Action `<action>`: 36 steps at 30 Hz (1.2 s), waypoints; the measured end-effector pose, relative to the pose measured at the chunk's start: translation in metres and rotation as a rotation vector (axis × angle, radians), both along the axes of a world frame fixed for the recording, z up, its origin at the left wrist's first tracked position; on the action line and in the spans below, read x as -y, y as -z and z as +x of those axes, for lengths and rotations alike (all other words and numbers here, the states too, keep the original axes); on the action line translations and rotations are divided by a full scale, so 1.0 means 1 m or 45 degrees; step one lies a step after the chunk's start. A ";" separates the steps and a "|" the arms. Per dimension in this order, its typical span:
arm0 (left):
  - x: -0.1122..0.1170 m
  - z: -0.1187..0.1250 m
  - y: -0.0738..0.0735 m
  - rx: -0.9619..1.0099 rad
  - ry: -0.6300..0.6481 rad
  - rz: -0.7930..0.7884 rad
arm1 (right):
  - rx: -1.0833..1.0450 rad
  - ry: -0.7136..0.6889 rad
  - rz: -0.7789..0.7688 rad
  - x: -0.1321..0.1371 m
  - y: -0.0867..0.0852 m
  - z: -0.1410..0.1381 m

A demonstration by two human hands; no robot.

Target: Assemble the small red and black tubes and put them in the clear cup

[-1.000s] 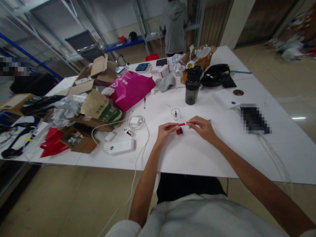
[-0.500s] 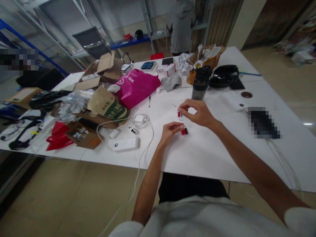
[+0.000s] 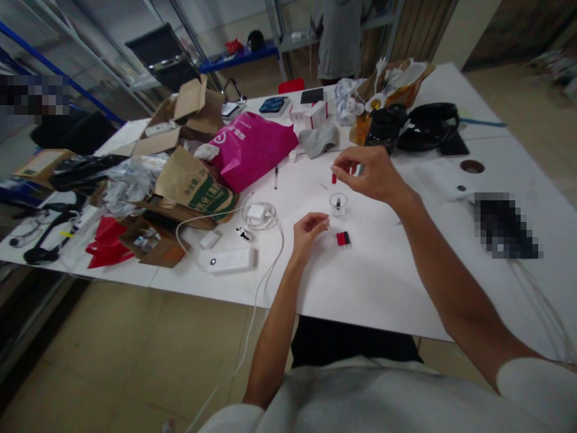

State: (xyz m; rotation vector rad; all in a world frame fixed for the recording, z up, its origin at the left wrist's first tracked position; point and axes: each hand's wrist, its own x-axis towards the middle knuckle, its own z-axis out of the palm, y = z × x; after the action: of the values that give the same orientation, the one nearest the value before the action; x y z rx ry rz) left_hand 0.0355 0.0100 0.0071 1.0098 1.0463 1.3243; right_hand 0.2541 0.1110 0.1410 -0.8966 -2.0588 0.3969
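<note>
My right hand [image 3: 372,174] is raised over the table, thumb and fingertips pinched on a small red piece [image 3: 334,178]. Below it stands a small clear round container [image 3: 339,210] with a dark bit inside. To the container's left is my left hand [image 3: 310,233], its fingers curled and the thumb and index tips slightly apart, with nothing visible between them. A small red-and-black block [image 3: 343,239] lies on the table to the right of my left fingertips, apart from them. A thin pin-like item [image 3: 323,186] lies behind the container.
A white power bank [image 3: 231,260] and a coiled white cable [image 3: 270,224] lie to the left. Farther back are a magenta bag [image 3: 252,150], a brown paper bag [image 3: 192,180] and a dark-lidded bottle [image 3: 383,127]. A person in grey [image 3: 340,39] stands beyond the table.
My right hand has lifted up and away from the clear container with the red piece. My left hand has moved off the red-and-black block. The head view has shifted slightly.
</note>
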 end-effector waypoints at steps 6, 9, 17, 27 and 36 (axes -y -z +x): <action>0.000 0.001 0.000 0.023 -0.017 -0.020 | 0.073 0.012 0.000 -0.009 0.007 0.011; -0.001 0.000 0.001 0.022 -0.007 -0.016 | 0.107 0.006 -0.011 -0.012 0.010 0.017; -0.001 0.000 0.000 0.014 -0.004 -0.016 | 0.170 -0.046 -0.055 -0.011 0.011 0.023; 0.000 0.000 -0.002 -0.010 0.000 -0.032 | 0.160 -0.085 -0.101 -0.009 0.017 0.016; 0.000 -0.001 -0.001 0.002 0.032 -0.029 | 0.131 -0.082 -0.146 -0.013 0.019 0.014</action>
State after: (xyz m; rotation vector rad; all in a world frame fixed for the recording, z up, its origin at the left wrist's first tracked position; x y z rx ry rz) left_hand 0.0350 0.0102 0.0085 1.0018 1.0422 1.2897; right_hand 0.2680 0.1236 0.1216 -0.9376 -2.1811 0.5178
